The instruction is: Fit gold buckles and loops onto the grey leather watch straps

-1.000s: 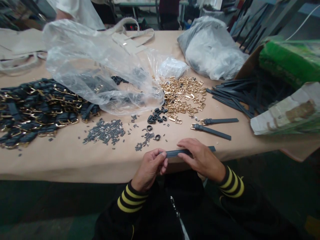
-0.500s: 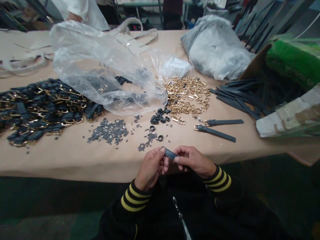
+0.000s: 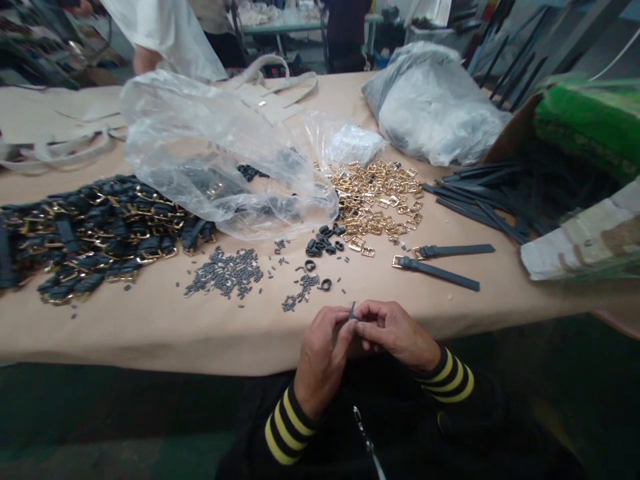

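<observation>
A dark strap piece (image 3: 353, 312) is pinched between the fingertips of my left hand (image 3: 323, 350) and my right hand (image 3: 397, 333), at the table's front edge. Only a narrow part of it shows; the fingers cover the rest. Just beyond my hands lie small dark loops (image 3: 325, 285) and a scatter of tiny dark pieces (image 3: 306, 287). Farther off is a heap of gold buckles (image 3: 377, 193). Two dark straps with gold buckles (image 3: 440, 272) rest to the right of the hands.
Many buckled straps (image 3: 100, 233) are piled at left, beside a clear plastic bag (image 3: 215, 147). A grey bag (image 3: 435, 107) stands at the back. At right, a box (image 3: 575, 233) holds loose dark straps. A person's forearm (image 3: 146, 60) shows behind the table.
The strap piece has turned from lying broadside to showing a narrow end, and my hands have come closer together. The whole view has shifted slightly.
</observation>
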Available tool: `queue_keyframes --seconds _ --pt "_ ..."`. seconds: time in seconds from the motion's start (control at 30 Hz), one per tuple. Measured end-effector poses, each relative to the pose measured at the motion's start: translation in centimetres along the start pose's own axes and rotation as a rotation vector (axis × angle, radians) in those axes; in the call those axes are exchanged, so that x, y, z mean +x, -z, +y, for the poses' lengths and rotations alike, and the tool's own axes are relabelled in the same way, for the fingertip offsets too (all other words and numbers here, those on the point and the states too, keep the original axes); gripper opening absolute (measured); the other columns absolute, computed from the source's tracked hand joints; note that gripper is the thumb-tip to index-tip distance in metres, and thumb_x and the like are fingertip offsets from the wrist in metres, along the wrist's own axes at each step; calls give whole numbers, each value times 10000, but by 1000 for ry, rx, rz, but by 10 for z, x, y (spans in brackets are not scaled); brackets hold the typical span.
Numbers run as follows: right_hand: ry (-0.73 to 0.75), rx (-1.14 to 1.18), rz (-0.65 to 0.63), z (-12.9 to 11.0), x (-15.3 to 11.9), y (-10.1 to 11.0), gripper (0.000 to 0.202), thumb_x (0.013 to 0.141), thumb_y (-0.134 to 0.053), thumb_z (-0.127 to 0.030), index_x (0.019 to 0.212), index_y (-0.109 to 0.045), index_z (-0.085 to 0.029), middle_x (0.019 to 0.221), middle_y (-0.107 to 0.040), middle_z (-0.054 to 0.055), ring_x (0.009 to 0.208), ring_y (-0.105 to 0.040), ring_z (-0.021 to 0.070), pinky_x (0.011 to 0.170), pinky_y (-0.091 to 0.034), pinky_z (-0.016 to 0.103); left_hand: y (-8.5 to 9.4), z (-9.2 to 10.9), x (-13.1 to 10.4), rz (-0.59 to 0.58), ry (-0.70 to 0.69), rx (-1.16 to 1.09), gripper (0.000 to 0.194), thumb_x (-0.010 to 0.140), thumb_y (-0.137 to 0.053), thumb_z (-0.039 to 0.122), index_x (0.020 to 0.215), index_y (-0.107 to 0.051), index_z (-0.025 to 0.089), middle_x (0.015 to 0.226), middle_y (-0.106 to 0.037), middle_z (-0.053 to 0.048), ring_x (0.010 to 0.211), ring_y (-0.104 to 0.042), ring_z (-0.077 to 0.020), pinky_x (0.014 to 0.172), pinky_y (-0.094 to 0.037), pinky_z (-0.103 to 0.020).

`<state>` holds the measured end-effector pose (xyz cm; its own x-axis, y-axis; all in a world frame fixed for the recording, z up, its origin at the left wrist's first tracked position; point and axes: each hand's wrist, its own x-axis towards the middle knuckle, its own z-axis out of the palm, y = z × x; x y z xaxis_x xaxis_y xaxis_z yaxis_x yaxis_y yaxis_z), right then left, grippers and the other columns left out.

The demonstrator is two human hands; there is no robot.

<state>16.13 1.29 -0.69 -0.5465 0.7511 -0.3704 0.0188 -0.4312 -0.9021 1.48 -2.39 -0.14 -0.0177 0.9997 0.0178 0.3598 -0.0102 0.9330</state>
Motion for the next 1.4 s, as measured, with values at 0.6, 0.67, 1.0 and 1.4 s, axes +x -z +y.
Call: queue_keyframes --seconds 0.6,0.67,1.0,1.4 --pt "51 -265 55 -3 6 13 218 875 -383 -342 802 -463 -153 561 -469 -49 402 -342 35 379 -255 155 19 -20 65 -4 -114 854 96 813 -449 220 839 -534 185 836 -490 -59 744 -510 -195 661 -427 -306" --pt "54 -263 53 -2 7 13 234 875 -382 -356 809 -469 -150 559 -473 -49 398 -342 35 378 -251 155 19 -19 68 -37 -118 859 69 801 -459 198 838 -515 188 850 -496 -59 753 -513 -197 660 -423 -304" --pt "99 -357 127 -4 12 7 199 862 -391 -299 737 -460 -160 594 -553 -20 447 -442 67 468 -346 187 21 -18 69 -84 19 212 87 724 -549 196 783 -486 192 658 -502 27 592 -494 -128 594 -411 -260" --pt "283 -655 398 -9 8 -1 177 862 -399 -271 886 -542 -169 625 -545 -1 572 -504 132 567 -367 230 18 -1 51 -171 521 -762 192 613 -734 201 700 -599 97 711 -665 -28 669 -620 -83 674 -491 -171"
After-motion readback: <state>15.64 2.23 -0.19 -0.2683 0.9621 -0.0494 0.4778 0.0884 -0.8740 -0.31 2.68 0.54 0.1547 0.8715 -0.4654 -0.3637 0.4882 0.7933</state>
